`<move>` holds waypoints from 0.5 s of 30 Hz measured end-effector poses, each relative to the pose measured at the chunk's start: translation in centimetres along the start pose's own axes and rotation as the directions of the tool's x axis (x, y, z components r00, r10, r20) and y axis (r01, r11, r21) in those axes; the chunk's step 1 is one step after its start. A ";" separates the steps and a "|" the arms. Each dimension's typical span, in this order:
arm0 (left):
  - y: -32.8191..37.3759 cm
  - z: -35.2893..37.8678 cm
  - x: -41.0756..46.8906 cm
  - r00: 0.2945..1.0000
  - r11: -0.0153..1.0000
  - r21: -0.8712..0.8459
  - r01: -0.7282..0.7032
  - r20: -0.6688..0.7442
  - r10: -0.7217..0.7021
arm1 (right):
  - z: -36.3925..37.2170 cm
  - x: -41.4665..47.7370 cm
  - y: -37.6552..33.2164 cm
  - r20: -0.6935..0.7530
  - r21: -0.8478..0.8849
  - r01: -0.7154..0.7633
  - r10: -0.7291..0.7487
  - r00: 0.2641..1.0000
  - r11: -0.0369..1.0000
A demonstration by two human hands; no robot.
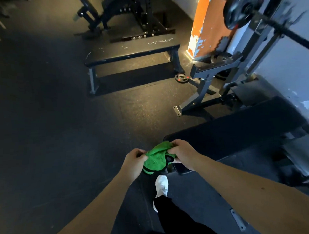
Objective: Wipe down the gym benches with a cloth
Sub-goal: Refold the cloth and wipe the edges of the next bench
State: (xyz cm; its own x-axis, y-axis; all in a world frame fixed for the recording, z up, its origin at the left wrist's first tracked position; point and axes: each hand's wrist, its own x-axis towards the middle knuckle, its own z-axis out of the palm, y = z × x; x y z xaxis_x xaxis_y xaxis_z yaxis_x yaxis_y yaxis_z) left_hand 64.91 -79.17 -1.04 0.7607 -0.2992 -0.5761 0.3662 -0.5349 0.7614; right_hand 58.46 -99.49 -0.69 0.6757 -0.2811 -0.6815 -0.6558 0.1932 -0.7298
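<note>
Two hands [134, 162] [183, 154], one green cloth [157, 156], two benches [128, 50] [240, 130], one white shoe [161, 185]

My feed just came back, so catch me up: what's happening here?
A person grips a bunched green cloth in both hands, the left hand and the right hand at opposite sides, just by the near end of a dark padded bench. The cloth is not laid on the pad. A second, flat bench stands farther off.
</note>
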 end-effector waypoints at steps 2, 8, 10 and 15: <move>2.1 0.1 3.0 1.000 0.999 0.049 -0.004 -0.006 0.004 | -1.4 2.6 -1.1 0.029 0.058 -0.008 0.006 1.000 0.998; 11.3 -0.1 11.8 0.992 0.951 0.281 -0.127 0.012 0.129 | -5.1 9.9 -6.8 0.093 0.177 0.038 -0.055 0.994 0.984; 14.7 0.1 14.8 0.987 0.932 0.323 -0.162 0.031 0.160 | -6.3 12.0 -8.5 0.060 0.196 0.075 -0.088 0.994 0.978; 22.8 1.5 21.4 0.967 0.869 0.425 -0.254 0.114 0.227 | -9.5 15.9 -13.9 0.030 0.270 0.103 -0.115 0.993 0.957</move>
State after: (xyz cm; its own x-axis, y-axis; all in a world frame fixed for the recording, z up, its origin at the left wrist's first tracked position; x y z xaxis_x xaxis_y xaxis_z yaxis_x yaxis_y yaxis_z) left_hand 88.74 -98.97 3.52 0.7580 -0.5006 -0.4181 -0.1031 -0.7249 0.6811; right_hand 75.12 -115.61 -0.84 0.7563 -0.2733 -0.5944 -0.4673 0.4102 -0.7832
